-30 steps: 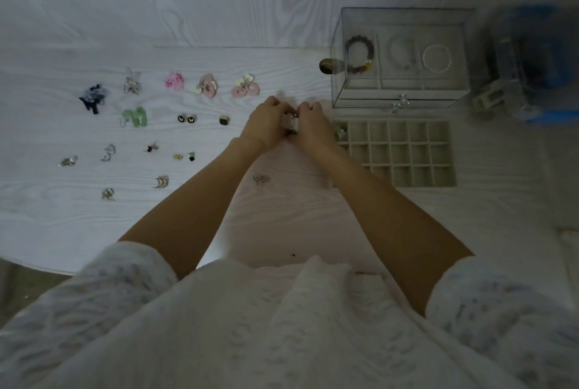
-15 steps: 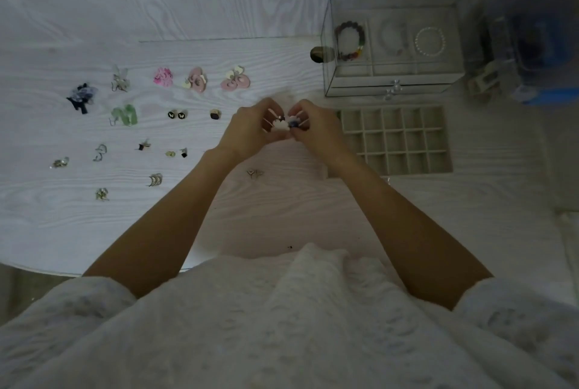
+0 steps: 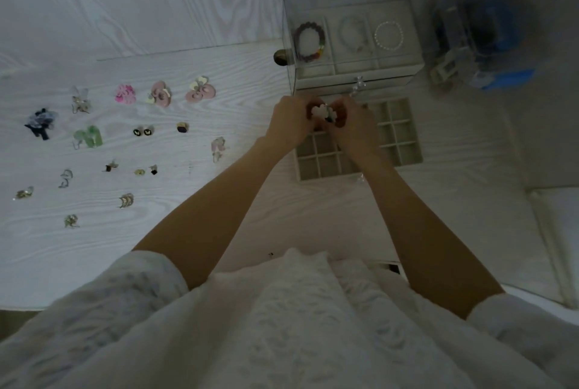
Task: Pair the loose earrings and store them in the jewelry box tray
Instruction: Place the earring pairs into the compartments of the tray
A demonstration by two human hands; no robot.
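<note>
White wood-grain table (image 3: 194,69), white knobbly-textured top on the person (image 3: 282,326). Earrings are a mix: hot pink flower (image 3: 125,94), dusty pink petal ones (image 3: 200,91), pale green pair (image 3: 88,137), dark blue-black cluster (image 3: 40,122), little black studs (image 3: 142,131). Tray (image 3: 404,144) is cream. Clear box (image 3: 351,41) holds a purple bracelet (image 3: 308,41) with rainbow beads and a white pearl one (image 3: 388,35).

White wood-grain counter (image 3: 219,232). On it, at left, loose earrings in rows: pink flower pairs (image 3: 200,92), a green pair (image 3: 89,136), a dark blue one (image 3: 40,122). At right, a gridded tray (image 3: 398,135) touching a clear jewelry box (image 3: 354,41).
</note>
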